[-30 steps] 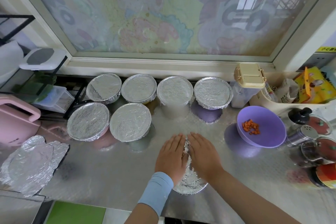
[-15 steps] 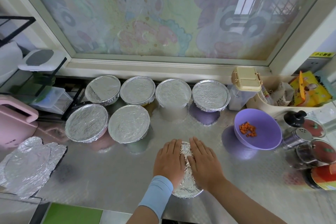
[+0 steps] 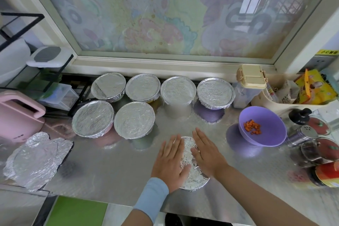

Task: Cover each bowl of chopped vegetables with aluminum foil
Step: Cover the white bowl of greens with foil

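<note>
Head camera gives me the left hand and right hand pressing flat on crumpled foil at the bench front, fingers straight, close together; presumably a bowl underneath. Purple bowl of diced carrot stands uncovered, right.

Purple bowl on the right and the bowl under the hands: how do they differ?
The purple bowl is uncovered, showing orange cubes; the near bowl is foil-wrapped. The purple bowl stands untouched; the near bowl has the left hand and right hand pressing on it. Both sit on the metal counter.
</note>
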### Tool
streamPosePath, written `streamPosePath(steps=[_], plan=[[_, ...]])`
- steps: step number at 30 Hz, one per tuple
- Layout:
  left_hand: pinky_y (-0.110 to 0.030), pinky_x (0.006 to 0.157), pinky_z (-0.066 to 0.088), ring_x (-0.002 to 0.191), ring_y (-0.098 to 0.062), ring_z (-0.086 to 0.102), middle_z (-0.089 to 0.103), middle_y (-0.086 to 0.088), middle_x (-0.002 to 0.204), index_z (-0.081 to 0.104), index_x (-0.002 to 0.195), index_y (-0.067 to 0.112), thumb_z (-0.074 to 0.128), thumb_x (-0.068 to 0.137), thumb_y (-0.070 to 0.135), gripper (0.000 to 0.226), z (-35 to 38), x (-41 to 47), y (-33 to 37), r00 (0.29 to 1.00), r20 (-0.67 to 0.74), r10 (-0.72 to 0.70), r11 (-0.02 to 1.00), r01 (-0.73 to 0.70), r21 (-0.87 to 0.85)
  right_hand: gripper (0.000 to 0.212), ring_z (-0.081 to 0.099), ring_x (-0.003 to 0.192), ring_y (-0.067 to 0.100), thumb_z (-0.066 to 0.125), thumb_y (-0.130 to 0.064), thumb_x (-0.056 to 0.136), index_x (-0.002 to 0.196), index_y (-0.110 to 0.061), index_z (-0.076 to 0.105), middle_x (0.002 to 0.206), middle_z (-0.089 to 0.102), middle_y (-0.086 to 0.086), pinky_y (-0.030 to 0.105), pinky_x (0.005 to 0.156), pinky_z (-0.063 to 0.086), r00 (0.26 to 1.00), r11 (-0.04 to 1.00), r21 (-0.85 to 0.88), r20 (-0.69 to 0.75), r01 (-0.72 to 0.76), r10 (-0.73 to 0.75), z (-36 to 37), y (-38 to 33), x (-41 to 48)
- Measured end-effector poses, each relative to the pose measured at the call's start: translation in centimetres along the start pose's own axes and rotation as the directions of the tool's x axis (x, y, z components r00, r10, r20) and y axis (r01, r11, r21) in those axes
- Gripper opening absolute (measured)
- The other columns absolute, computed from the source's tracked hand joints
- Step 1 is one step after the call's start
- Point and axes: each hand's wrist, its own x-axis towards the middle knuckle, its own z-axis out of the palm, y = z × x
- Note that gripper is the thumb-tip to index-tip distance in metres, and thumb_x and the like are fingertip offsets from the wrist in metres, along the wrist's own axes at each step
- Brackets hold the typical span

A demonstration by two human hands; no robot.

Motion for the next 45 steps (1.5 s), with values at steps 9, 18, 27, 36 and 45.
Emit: streamPosePath(steps=[9, 18, 27, 36, 45], plan=[[-0.038, 0.117, 0.008, 0.149, -0.021, 0.022, 0.024, -0.004, 0.161, 0.029, 0.153, 0.010, 0.026, 0.099, 0.049, 0.066, -0.1, 2.3, 0.3, 0.995, 0.099, -0.012, 0.998, 0.007, 0.055, 0.082, -0.008, 0.151, 0.011, -0.009, -0.056, 0.083, 0.157, -0.021, -0.001, 0.161, -0.013, -0.009, 0.037, 0.122, 0.007, 1.000, 0.983, -0.182, -0.014, -0.016, 0.013, 0.1, -1.3, -0.5], [-0.038, 0.112, 0.017, 0.140, -0.025, 0.040, 0.039, -0.007, 0.154, 0.042, 0.147, 0.009, 0.032, 0.090, 0.039, 0.065, -0.1, 2.0, 2.9, 0.966, 0.064, -0.250, 0.968, 0.249, 0.013, 0.089, -0.007, 0.151, 0.011, -0.011, -0.059, 0.077, 0.157, -0.021, -0.005, 0.164, -0.010, -0.006, 0.036, 0.122, 0.002, 0.975, 0.968, -0.121, -0.059, -0.219, 0.213, 0.6, -1.4, -2.8], [-0.036, 0.121, 0.016, 0.147, -0.022, 0.023, 0.029, -0.001, 0.159, 0.027, 0.153, 0.016, 0.008, 0.088, 0.042, 0.073, -1.3, 4.2, 1.4, 0.996, 0.047, -0.077, 0.997, 0.076, 0.023, 0.086, -0.002, 0.151, 0.014, -0.005, -0.061, 0.081, 0.157, -0.022, 0.001, 0.164, -0.004, -0.006, 0.034, 0.121, 0.011, 0.986, 0.980, -0.120, -0.073, -0.159, 0.151, 0.7, -1.3, -1.2], [-0.031, 0.120, 0.007, 0.149, -0.017, 0.014, 0.016, 0.006, 0.162, 0.015, 0.156, 0.023, 0.000, 0.086, 0.046, 0.075, -1.2, 3.7, 2.0, 0.985, 0.134, -0.109, 0.993, 0.115, -0.038, 0.081, -0.006, 0.151, 0.013, -0.004, -0.058, 0.083, 0.157, -0.025, 0.000, 0.163, -0.011, -0.009, 0.038, 0.122, 0.004, 0.997, 0.983, -0.168, -0.044, -0.075, 0.069, 0.2, -0.2, -1.0], [-0.038, 0.103, 0.044, 0.124, -0.024, 0.049, 0.049, -0.001, 0.141, 0.038, 0.147, 0.023, 0.029, 0.088, 0.037, 0.061, -0.9, 3.6, 2.6, 0.986, 0.065, -0.154, 0.988, 0.153, 0.020, 0.081, -0.010, 0.150, 0.012, -0.010, -0.059, 0.083, 0.157, -0.026, -0.002, 0.164, -0.008, -0.008, 0.029, 0.118, -0.011, 0.989, 0.980, -0.151, -0.094, -0.130, 0.117, 1.0, -1.0, -1.8]])
